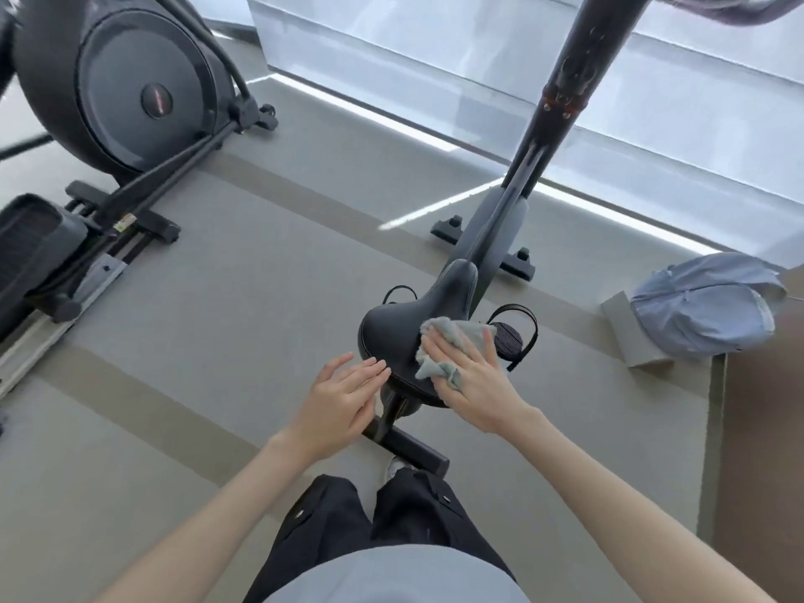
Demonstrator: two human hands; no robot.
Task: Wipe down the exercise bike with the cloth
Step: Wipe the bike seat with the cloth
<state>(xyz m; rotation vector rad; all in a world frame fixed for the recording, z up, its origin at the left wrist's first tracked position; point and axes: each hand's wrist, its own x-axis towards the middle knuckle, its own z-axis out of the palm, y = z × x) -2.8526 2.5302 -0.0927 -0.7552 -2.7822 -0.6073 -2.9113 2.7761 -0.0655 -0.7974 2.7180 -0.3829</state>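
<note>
The black exercise bike [539, 150] stands in front of me, its frame rising toward the upper right. Its black saddle [391, 328] sits at the centre of the view. A crumpled grey cloth [452, 341] lies on the right rear part of the saddle. My right hand [474, 380] presses flat on the cloth with straight fingers. To the saddle's left, my left hand [339, 398] has straight fingers, and its fingertips touch the saddle's left rear edge. A pedal with a strap [509, 337] shows just right of the saddle.
An elliptical trainer [113, 93] stands at the left on the grey carpet [243, 276]. A light blue garment [705, 306] is piled on a low grey block at the right. A glass wall [478, 50] runs behind the bike. My dark trousers and a shoe appear below the saddle post.
</note>
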